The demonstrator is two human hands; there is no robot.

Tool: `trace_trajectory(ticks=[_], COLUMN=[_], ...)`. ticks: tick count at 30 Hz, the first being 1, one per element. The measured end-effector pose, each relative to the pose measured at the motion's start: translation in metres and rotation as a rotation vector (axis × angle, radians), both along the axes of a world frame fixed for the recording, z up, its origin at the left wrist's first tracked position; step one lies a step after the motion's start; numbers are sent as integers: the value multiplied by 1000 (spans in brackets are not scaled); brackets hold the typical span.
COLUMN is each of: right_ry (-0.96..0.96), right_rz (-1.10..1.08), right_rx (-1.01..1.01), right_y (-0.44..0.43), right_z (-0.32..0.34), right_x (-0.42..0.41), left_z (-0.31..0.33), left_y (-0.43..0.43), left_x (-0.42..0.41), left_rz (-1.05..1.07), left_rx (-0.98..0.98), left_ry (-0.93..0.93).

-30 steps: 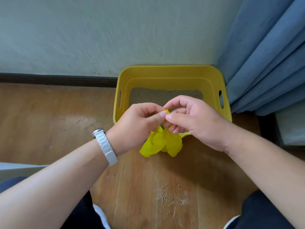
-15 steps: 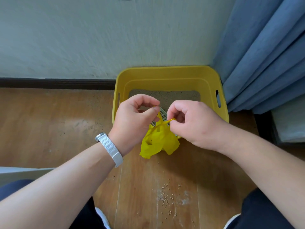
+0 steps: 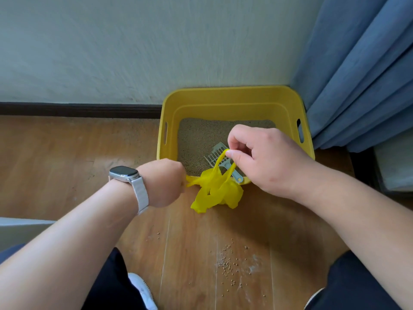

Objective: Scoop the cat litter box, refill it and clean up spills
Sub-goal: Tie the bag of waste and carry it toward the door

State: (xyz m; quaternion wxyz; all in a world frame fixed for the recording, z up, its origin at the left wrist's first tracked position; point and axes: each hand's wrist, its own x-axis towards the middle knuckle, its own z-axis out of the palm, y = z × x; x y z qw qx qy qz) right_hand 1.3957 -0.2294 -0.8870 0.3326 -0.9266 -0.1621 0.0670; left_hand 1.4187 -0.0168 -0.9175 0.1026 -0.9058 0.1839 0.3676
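item: yellow litter box [image 3: 234, 101], rectangular, slotted handles in both short walls, set on wood floor [image 3: 67, 164] against the pale wall [image 3: 134, 45]; landmark for all entries below. contents: tan litter [image 3: 196, 139] spread over its bottom, and a grey slotted scoop [image 3: 215, 154] lying on the litter toward the near wall, handle end resting at the near rim. just in front of the box's near rim: small yellow plastic bag [image 3: 215, 194], crumpled, held above the floor by its two handle strips. right hand [image 3: 266, 157], over the box's near right part, thumb and forefinger pinched shut on a looped handle strip, other fingers curled. left hand [image 3: 163, 182], at the box's near left corner, closed in a fist around the other strip (fingertips hidden behind the knuckles); white-strapped watch [image 3: 125, 173] on that wrist. floor nearer the person than the box: scattered spilled litter grains [image 3: 230, 262] with pale dusty smears. right of the box: blue curtain [image 3: 362, 70] hanging in folds, touching its far right corner. bottom edge: dark trouser knees and white shoe tips.
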Motion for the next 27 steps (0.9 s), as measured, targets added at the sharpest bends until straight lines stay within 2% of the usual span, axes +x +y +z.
trace_trajectory(ticks=[2, 4, 11, 14, 16, 19, 21, 24, 27], right_ry=[24, 79, 370, 491, 522, 485, 396, 202, 136], right_rz=[-14, -51, -67, -43, -41, -76, -124, -226, -304], right_rx=[8, 59, 331, 523, 628, 735, 740, 634, 581], right_y=[0, 0, 6, 8, 7, 5, 2, -5, -5], right_z=[0, -2, -3, 2, 7, 8, 5, -7, -19], right_x=[1, 2, 2, 2, 4, 8, 13, 21, 24], left_z=[-1, -1, 1, 2, 2, 0, 2, 11, 18], left_y=[-1, 0, -11, -20, -24, -23, -24, -30, -35], left_x=[-3, -2, 3, -2, -5, -6, -7, -10, -11], left_rz=[7, 41, 406, 487, 515, 588, 677, 723, 715], left_rx=[44, 7, -676, -899, -990, -1143, -1251, -1358, -1419], left_ry=[68, 61, -167, -194, -134, 120, 266, 341, 377])
